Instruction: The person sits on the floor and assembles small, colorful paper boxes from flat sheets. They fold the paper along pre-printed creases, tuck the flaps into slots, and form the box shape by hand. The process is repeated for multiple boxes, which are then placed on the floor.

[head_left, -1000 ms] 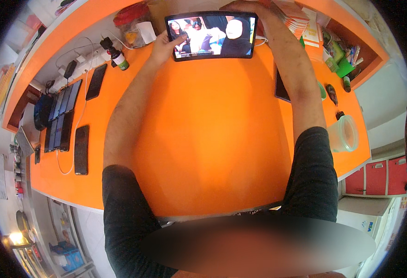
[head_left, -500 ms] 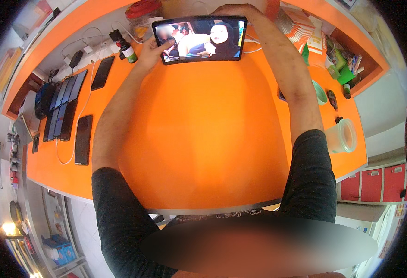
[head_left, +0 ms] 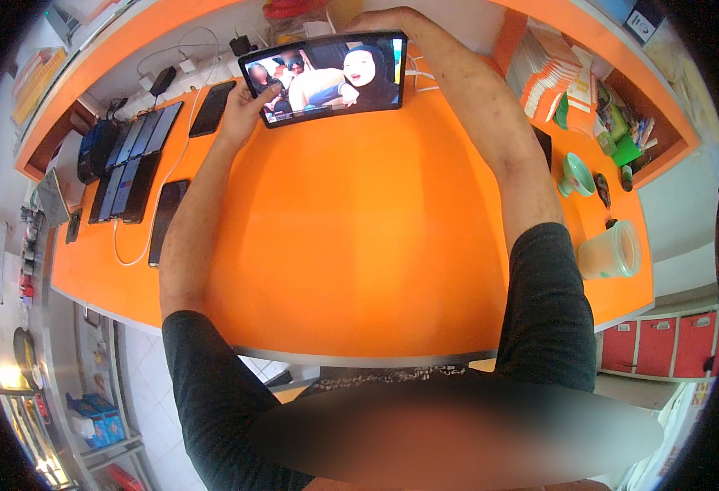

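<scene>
The tablet, near twelve o'clock, could be dropped were its left-edge pinch by the left hand loosened. The right hand, set apart at the tablet's one o'clock corner, is partly hidden; its grip cannot be told. At nine o'clock, a phone is partly covered by the left forearm.

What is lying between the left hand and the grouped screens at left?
Head view: a black phone beside the left hand, then a white cable.

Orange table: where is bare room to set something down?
Widest: orange table between left forearm and right forearm, from tablet to near edge. Smaller: front left, below the phones. Crowded: left, around those phones; right, around clear tub and green dish.
</scene>
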